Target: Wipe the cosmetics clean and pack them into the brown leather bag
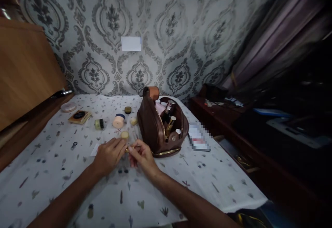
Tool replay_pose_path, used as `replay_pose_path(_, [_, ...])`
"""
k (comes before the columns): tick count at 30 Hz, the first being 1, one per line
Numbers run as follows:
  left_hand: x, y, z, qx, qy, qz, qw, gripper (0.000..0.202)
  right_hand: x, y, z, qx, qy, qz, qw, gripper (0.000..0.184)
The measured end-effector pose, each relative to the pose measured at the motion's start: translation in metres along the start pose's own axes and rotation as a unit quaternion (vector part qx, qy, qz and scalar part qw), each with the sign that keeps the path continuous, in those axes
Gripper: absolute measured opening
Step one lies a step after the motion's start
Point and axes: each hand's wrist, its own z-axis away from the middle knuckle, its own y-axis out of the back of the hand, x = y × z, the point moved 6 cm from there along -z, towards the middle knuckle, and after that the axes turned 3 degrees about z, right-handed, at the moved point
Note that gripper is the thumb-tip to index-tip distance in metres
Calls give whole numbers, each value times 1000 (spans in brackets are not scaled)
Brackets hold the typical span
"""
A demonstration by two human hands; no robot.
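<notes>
My left hand [109,154] and my right hand [143,158] meet above the tablecloth with fingers pinched together. Between their fingertips shows a small gold-coloured item [127,150]; the fingers cover most of it. Just beyond my hands is a small jar with a pale yellow top [125,135]. To the right of them stands an unzipped brown cosmetic bag [147,126], filled with bottles and tubes. A gold-coloured bottle with a white cap [170,126] leans inside it. Partly under my left hand lies a white paper [95,149].
Farther back are a peach jar with a blue lid [118,120], a green jar with a black lid [99,124], a small dark-gold jar [128,110], a square compact [79,116] and a round clear case [68,107]. A phone-like object [199,137] lies right of the bag.
</notes>
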Motion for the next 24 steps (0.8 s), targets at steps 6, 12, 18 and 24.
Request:
replay_pose_path(6, [-19,0,0,-12,94,114,989,31,-11,-6,6,-24,56,63,996,46])
replay_pose_path(12, [-24,4,-8,-80,191,244,947,35,-29,-6,15,-29,128,147,980,37])
replay_pose_path(18, [-20,1,-7,-71,275,328,901,40,-13,-5,8,-22,92,59,994,56])
replay_pose_path(24, [-17,-4,-4,-32,318,339,885,38,-31,1,15,27,132,130,982,48])
